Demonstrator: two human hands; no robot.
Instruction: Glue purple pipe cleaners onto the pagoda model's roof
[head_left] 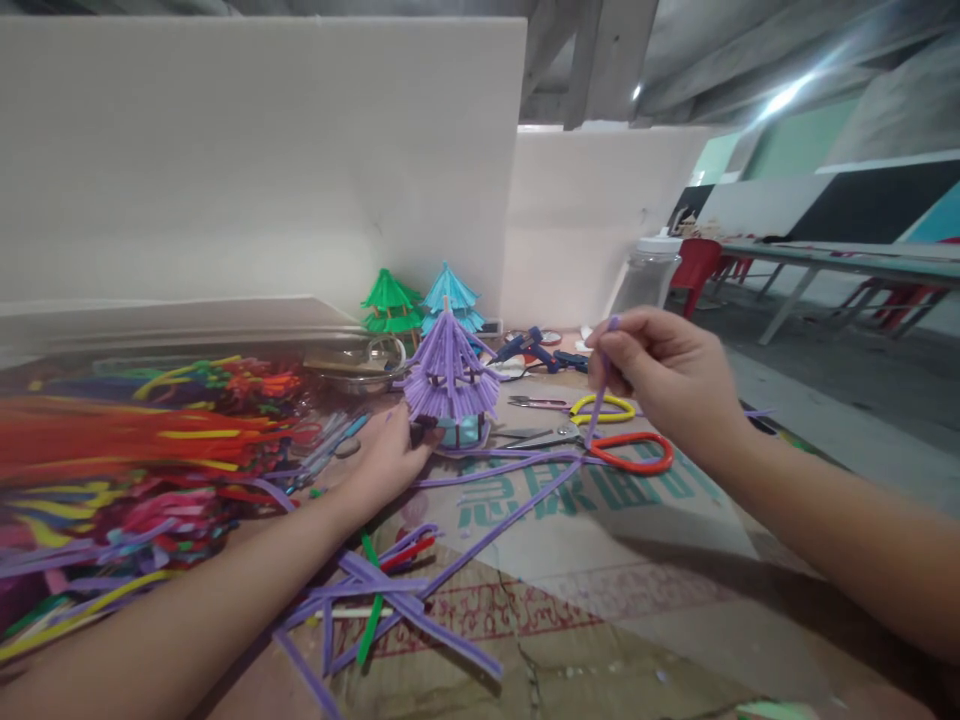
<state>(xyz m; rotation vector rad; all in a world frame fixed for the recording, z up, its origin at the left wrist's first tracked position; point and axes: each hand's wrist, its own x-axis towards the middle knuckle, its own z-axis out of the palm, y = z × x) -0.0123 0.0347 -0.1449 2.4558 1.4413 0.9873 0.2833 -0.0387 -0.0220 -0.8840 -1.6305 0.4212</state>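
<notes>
A small tiered pagoda model (454, 372) with purple pipe-cleaner roofs and a pale blue base stands upright on the worktable. My left hand (386, 455) is closed at the lower left of it, gripping its base; part of the fingers is hidden. Raised at the right, my right hand (660, 365) pinches a purple pipe cleaner (598, 410) between thumb and fingers, its length hanging down. Below that hand lie red-handled scissors (630, 453) and yellow-handled snips (604, 408). Loose purple pipe cleaners (510, 515) cross the cardboard sheet.
Bundles of coloured pipe cleaners (150, 430) pile up on the left. Green (390, 302) and blue (451, 290) tiered models stand behind, near a blue glue gun (527, 346) and a clear pump bottle (649, 270). Pipe-cleaner offcuts (405, 590) lie in front.
</notes>
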